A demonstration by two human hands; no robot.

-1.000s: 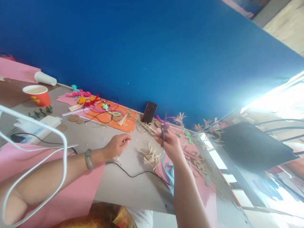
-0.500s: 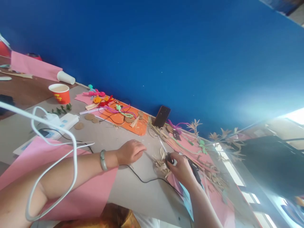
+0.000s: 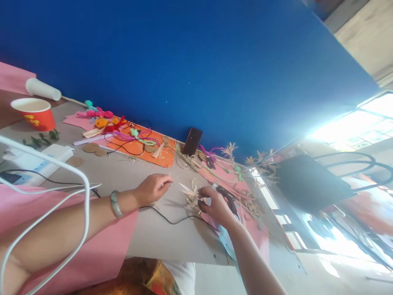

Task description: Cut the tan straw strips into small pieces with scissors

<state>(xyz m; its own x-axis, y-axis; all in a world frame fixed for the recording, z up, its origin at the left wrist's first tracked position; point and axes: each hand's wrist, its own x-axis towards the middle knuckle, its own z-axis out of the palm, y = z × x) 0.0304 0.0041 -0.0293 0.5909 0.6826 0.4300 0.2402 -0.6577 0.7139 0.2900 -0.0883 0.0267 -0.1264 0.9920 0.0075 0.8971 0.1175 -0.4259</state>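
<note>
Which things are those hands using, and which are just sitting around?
Being used, it seems:
scissors in the right hand
pale dry strips close by

Just around:
red cup
white cup on its side
propped-up phone
orange sheet

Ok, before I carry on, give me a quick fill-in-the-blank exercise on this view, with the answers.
The wall behind the phone is ____.
The red cup stands upright; the white cup lies on its ____.
The bracelet is at the ____ of the left hand.
The right hand holds black-handled ____.

Missing words: blue; side; wrist; scissors.
</note>
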